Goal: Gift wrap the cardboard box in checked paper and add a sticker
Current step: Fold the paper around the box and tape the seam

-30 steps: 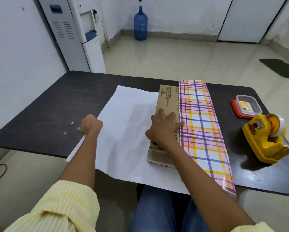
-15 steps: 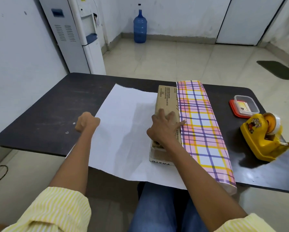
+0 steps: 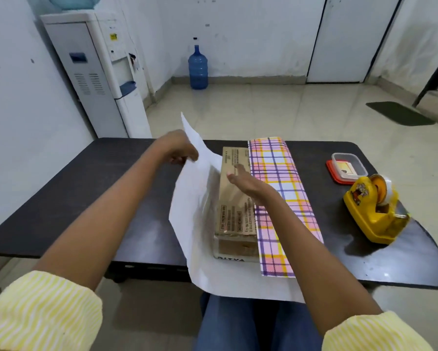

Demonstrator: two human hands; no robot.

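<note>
On tabletop (image 3: 86,198): box (image 3: 234,219), likely stiff.
Paper (image 3: 195,198): looks thin, floppy; hold by edge.
Left hand (image 3: 177,148): pinches paper edge.
Right hand (image 3: 248,181): flat on box.

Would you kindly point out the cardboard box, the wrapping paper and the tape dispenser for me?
cardboard box (image 3: 231,214): head view, printed top face.
wrapping paper (image 3: 278,178): head view, checked side.
tape dispenser (image 3: 365,214): head view, yellow body.

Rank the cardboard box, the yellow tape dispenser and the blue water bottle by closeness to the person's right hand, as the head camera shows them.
1. Cardboard box: right beneath the right hand.
2. Yellow tape dispenser: off to the hand's right, near the right end of the table.
3. Blue water bottle: far back across the room.
</note>
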